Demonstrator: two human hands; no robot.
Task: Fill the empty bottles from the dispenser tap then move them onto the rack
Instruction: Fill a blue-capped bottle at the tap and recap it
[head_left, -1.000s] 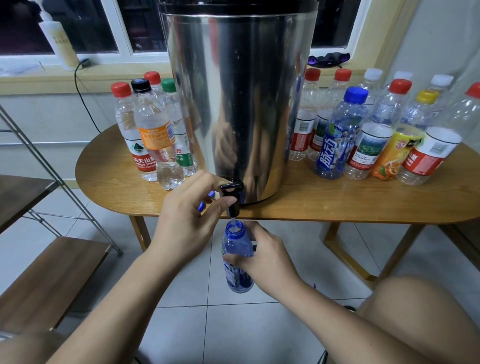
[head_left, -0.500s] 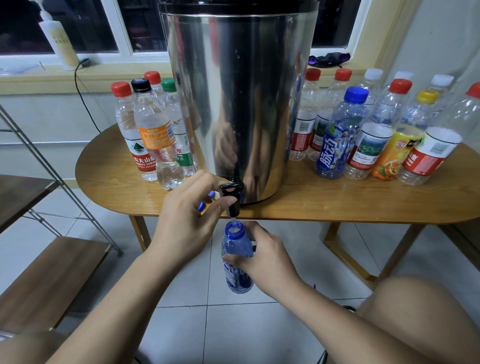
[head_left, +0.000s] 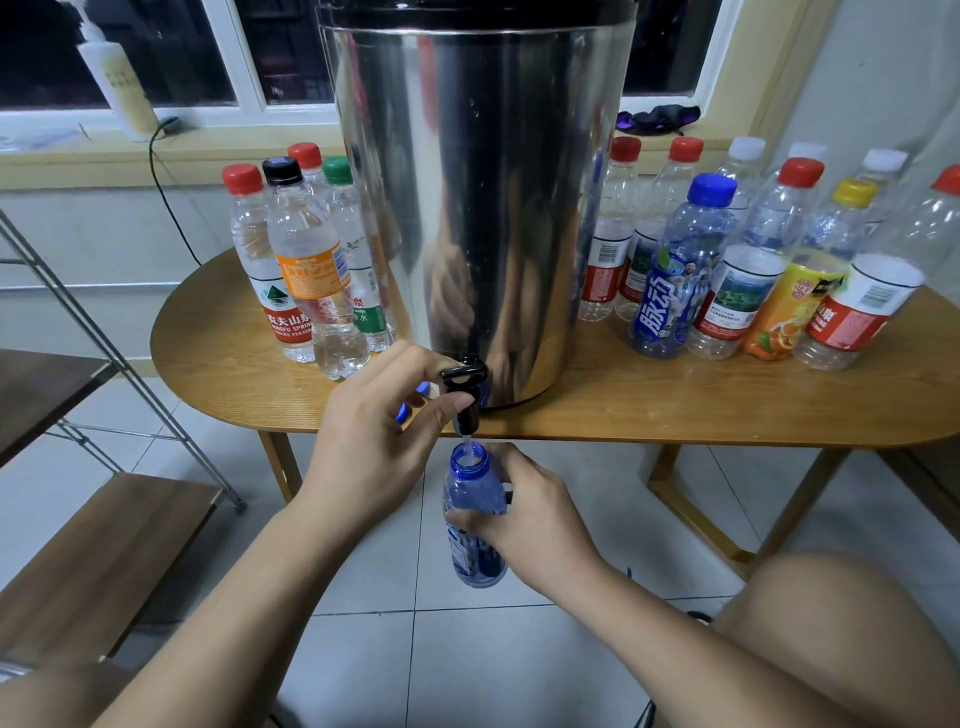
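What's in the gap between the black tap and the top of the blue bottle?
Only a thin stream of water, falling from the tap into the open mouth of the blue bottle. The head view shows it.

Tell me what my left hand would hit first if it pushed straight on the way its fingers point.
The tap, which the left hand pinches; just behind it, likely the dispenser wall.

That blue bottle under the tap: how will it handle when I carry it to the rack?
The blue bottle looks like thin plastic, so a hard squeeze would probably dent it. Its mouth is open with water running in from the tap, so tilting would likely spill. Filling, it should feel heavier in the right hand.
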